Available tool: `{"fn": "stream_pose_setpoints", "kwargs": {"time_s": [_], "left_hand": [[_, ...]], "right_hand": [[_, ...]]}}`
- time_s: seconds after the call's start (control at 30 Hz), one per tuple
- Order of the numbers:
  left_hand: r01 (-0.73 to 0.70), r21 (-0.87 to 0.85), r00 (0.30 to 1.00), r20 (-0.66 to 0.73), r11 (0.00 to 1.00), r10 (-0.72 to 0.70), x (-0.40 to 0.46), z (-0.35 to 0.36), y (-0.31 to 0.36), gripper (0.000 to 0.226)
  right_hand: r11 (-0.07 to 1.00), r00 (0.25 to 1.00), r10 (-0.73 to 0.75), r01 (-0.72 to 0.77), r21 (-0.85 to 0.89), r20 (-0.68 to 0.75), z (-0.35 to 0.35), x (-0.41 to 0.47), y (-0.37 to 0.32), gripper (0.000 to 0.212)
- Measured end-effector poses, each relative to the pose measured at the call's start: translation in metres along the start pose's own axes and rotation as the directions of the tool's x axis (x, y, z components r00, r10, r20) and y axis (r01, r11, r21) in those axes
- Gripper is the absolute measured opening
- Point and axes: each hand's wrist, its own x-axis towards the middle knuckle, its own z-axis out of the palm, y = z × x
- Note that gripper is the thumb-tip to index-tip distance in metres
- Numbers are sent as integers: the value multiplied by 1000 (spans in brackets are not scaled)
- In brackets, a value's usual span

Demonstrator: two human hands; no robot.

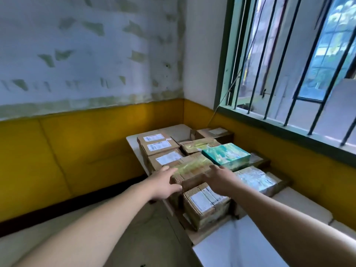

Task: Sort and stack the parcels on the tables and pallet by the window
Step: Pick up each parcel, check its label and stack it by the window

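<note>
Brown cardboard box point(189, 170), taped yellow on top, sits on the stack directly between my hands. Its long axis runs left to right across my reach. My left hand point(165, 183) touches its left end, fingers point(167, 169) extended, not gripping. My right hand point(221, 180) lies on its right end, fingers hidden; grip undetermined. Both hands are equally near.

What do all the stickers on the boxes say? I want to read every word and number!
No word or number can be read; every label is too small or blurred.
Two white labels on the far-left cardboard box: blurred.
White label on the box below it: blurred.
White label on the nearest box: blurred.
Green parcel: pattern only, no legible text.
</note>
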Motion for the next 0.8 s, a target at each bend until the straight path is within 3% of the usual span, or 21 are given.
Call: {"fn": "stream_pose_setpoints", "kwargs": {"time_s": [0.17, 0.47, 0.8], "left_hand": [[20, 10, 999, 34, 1000, -20, 74, -12, -11, 77], [-67, 16, 995, 76, 998, 66, 185, -39, -44, 76], [-267, -28, 948, 175, 963, 267, 316, -80, -109, 74]], "right_hand": [[984, 991, 131, -127, 126, -22, -6, 70, 3, 70], [978, 980, 194, -191, 84, -34, -13, 168, 1, 65], [916, 914, 399, -393, 83, -74, -1, 276, -26, 71]]}}
